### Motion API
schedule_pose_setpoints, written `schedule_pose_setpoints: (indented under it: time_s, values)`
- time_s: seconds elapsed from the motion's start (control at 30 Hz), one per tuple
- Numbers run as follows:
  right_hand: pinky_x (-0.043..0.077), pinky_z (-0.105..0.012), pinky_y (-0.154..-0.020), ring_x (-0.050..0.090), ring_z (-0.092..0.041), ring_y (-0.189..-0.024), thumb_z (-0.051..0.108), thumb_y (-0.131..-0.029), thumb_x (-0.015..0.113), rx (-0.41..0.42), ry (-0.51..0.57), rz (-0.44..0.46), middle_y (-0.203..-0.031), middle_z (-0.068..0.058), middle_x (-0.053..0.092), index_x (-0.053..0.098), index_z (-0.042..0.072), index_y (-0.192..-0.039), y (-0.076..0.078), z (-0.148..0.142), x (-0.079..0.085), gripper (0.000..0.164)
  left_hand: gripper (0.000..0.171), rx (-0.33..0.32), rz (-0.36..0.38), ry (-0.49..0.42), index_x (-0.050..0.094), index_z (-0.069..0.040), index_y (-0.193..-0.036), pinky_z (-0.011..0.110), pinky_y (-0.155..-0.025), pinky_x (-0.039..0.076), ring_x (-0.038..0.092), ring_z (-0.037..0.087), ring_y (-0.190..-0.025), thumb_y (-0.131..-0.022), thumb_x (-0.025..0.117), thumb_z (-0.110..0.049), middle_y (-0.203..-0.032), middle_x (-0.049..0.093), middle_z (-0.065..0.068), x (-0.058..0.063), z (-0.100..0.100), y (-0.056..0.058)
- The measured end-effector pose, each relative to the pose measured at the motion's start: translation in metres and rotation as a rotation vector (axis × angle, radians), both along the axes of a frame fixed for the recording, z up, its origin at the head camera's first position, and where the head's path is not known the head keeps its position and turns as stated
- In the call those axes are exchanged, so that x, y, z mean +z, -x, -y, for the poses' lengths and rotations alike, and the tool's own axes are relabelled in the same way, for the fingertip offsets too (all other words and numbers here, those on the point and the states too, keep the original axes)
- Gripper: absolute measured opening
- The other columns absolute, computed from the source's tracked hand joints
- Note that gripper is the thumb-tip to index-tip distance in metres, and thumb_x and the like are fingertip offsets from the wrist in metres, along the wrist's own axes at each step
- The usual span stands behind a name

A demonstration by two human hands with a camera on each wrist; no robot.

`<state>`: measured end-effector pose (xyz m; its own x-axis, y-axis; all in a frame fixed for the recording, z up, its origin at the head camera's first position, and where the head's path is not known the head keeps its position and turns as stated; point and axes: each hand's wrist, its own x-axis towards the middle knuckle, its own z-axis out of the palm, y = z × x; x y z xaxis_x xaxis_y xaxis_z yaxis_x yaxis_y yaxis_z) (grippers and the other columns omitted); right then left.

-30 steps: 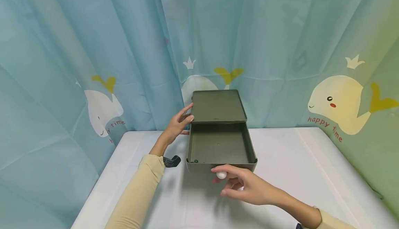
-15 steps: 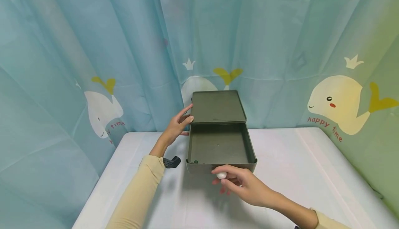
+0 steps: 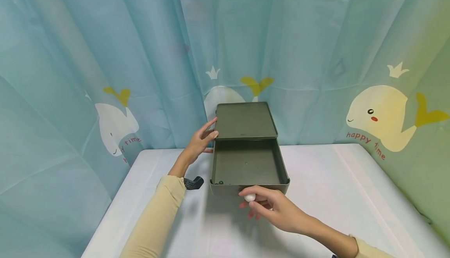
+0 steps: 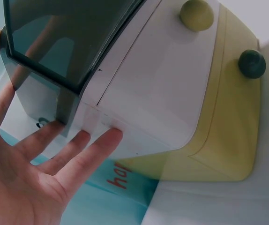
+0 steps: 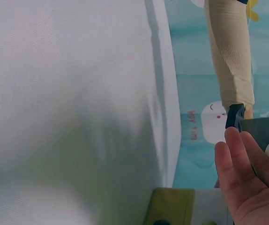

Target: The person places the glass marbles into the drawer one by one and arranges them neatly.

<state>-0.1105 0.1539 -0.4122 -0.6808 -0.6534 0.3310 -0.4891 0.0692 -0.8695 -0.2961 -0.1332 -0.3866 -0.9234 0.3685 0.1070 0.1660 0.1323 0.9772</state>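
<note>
A small drawer unit stands on the table, and its dark green top (image 3: pixel 246 120) faces up. Its top drawer (image 3: pixel 247 168) is pulled out toward me. Small dark round bits (image 3: pixel 220 182) lie in that drawer's front left corner. My right hand (image 3: pixel 277 209) pinches the drawer's white knob (image 3: pixel 249 197) between thumb and index finger, with the other fingers extended below. My left hand (image 3: pixel 197 143) rests with spread fingers against the unit's left side. In the left wrist view, a white drawer (image 4: pixel 158 70) with a yellow knob (image 4: pixel 197 15) sits above a yellow drawer (image 4: pixel 235 117).
The yellow drawer has a dark green knob (image 4: pixel 252 63). A white table (image 3: pixel 334 195) holds the unit. Behind hangs a blue-green curtain (image 3: pixel 309 55) printed with whales. Black straps (image 3: pixel 193 182) are on the wrists.
My right thumb has come up from below onto the white knob, and the other fingers have straightened. The drawer, the unit and my left hand have hardly moved.
</note>
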Motion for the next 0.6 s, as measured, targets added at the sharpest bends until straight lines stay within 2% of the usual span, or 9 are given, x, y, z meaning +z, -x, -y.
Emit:
schedule_pose_setpoints:
  time_s: [0.43,0.6]
  values:
    - [0.062,-0.038,-0.073,0.074,-0.017,-0.082,0.007,-0.108,0.053,0.018,0.017,-0.011,-0.114,-0.004,0.075,0.06,0.016,-0.136,0.0052,-0.0027,0.0008,0.03,0.061,-0.014,-0.007,-0.008,0.037,-0.043,-0.158,0.057,-0.092,0.056,0.045,0.035,-0.142,-0.103,0.061,-0.038,-0.162,0.037,0.013,0.001,-0.0002,-0.0006]
    - [0.062,-0.039,-0.072,0.074,-0.017,-0.082,0.007,-0.107,0.054,0.007,0.017,-0.006,-0.114,-0.006,0.075,0.061,0.01,-0.135,0.0087,-0.0028,0.0018,0.029,0.061,-0.01,-0.008,-0.006,0.037,-0.041,-0.159,0.058,-0.093,0.055,0.045,0.036,-0.142,-0.104,0.06,-0.034,-0.161,0.037,0.014,0.0018,-0.0002,-0.0017]
